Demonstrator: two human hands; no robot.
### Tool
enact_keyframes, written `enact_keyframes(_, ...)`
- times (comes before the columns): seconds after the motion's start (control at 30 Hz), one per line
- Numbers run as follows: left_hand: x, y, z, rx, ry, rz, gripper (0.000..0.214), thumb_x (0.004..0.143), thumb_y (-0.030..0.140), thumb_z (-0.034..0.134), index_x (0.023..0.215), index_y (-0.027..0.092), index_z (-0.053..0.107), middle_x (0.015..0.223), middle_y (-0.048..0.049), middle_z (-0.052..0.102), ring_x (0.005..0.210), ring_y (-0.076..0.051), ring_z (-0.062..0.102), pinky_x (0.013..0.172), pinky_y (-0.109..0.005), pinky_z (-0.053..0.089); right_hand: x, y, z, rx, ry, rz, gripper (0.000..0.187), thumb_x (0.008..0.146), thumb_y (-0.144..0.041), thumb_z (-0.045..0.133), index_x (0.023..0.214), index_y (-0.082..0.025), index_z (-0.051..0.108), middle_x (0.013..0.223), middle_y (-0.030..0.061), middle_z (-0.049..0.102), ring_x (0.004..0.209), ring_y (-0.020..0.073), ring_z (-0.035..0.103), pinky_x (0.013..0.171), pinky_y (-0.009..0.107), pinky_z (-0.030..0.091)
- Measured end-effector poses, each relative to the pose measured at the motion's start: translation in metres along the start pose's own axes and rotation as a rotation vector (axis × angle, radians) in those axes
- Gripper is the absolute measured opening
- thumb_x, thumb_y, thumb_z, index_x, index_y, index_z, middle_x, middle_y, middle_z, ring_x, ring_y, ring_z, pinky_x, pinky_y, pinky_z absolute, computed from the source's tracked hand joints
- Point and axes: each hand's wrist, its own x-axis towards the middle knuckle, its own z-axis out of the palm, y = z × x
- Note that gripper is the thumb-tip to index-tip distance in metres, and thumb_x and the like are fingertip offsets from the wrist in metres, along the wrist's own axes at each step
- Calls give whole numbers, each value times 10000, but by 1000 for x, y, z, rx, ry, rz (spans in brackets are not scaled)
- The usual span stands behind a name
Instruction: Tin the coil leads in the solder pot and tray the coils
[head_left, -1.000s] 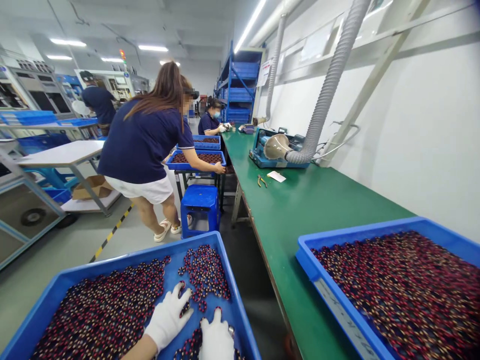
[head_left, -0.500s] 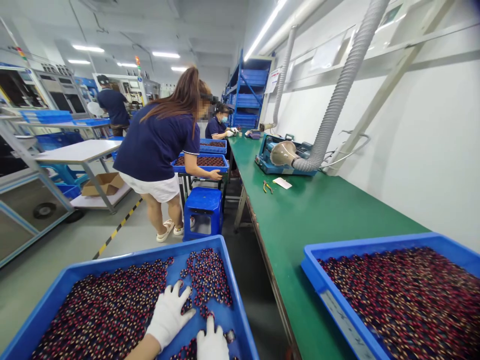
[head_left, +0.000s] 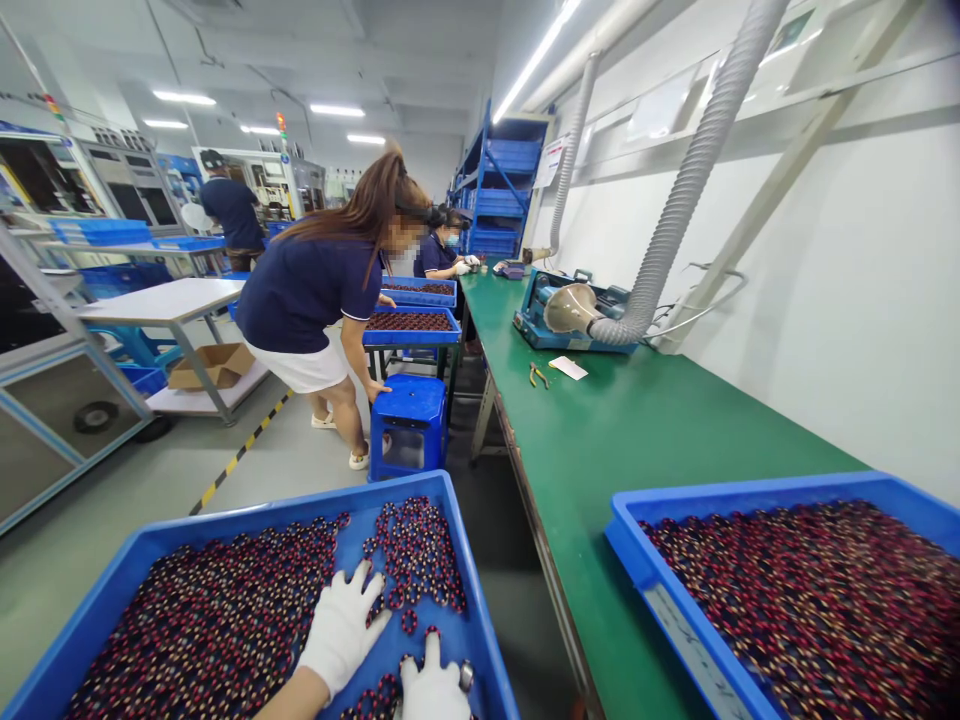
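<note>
A blue tray (head_left: 457, 560) in front of me holds several small dark red wound rings (head_left: 210, 620), with a separate cluster (head_left: 416, 550) near its far right corner. My left hand (head_left: 341, 625), in a white glove, lies flat with fingers spread on the rings beside that cluster. My right hand (head_left: 433, 685), also gloved, sits at the frame's bottom edge, one finger stretched toward a few loose rings; the rest of it is cut off.
A second blue tray (head_left: 637, 540) full of rings rests on the green bench (head_left: 600, 420), with pliers (head_left: 536, 375), a paper slip and a blue machine (head_left: 574, 305) under a grey hose. A person (head_left: 322, 290) bends over a blue stool (head_left: 409, 415); other workers stand or sit farther back.
The person ahead has let go of their tray and bent down to the blue stool. My view has tilted slightly; my hands have stayed on the rings, shifting only a little.
</note>
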Motion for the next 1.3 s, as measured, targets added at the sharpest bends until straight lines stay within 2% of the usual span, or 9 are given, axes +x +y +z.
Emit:
enact_keyframes(0.2,1,-2,1,-7,-51,-15,468,894,431,507,1303,205,482,1401,-141,416,1101,-294,529,863,-449,456,9,-6,4,-67,-5,73,446,816,11,400,946,-258,730,1351,91,531,934,258,648,614,314,555)
enact_keyframes(0.43,11,-6,-7,-49,-108,65,428,883,390,559,1261,199,491,1373,-118,438,1024,-239,574,874,-441,477,14,-3,-8,-95,-10,73,512,743,129,352,900,-147,753,1301,150,565,855,236,672,668,310,539)
enact_keyframes(0.57,7,-9,-10,-55,-125,80,434,877,364,569,1269,197,489,1387,-123,431,1041,-244,575,892,-445,471,10,1,-8,-85,6,66,500,743,125,357,893,-140,754,1287,162,573,840,240,679,671,317,536)
enact_keyframes(0.7,-2,-10,-10,-44,-132,66,455,873,338,559,1305,220,476,1423,-123,404,1085,-255,559,885,-419,475,8,0,-4,-55,-9,69,413,804,42,415,880,-188,750,1213,154,620,859,264,675,612,319,540)
enact_keyframes(0.8,-6,-7,-12,-26,-115,34,474,875,346,525,1336,257,458,1438,-124,390,1112,-279,543,876,-415,469,9,0,-2,-48,-29,61,414,809,34,417,907,-197,746,1227,141,618,907,276,664,644,343,550)
enact_keyframes(0.93,-7,-2,-17,-9,-81,-24,547,854,411,526,1371,267,423,1416,-159,405,1121,-328,529,873,-443,450,13,7,-4,-54,-39,18,472,786,72,379,919,-188,750,1326,80,563,986,281,639,724,351,552)
enact_keyframes(1.03,-5,1,-16,-12,-71,-47,578,842,440,550,1373,257,417,1404,-157,411,1132,-330,513,899,-462,426,14,14,-6,-52,-26,-21,467,821,36,372,924,-225,746,1327,47,564,976,275,644,682,325,553)
enact_keyframes(1.17,2,3,-10,-30,-75,-69,572,852,466,555,1357,234,422,1397,-136,407,1165,-318,481,909,-469,425,17,17,-6,-56,-37,-7,410,797,27,427,891,-211,748,1245,109,613,883,284,673,601,322,542)
enact_keyframes(1.3,8,0,-9,-51,-95,-50,514,872,448,552,1321,222,446,1381,-124,415,1157,-306,486,875,-466,459,16,15,-7,-55,-20,4,331,777,-5,479,867,-178,747,1100,166,662,896,293,670,688,359,542)
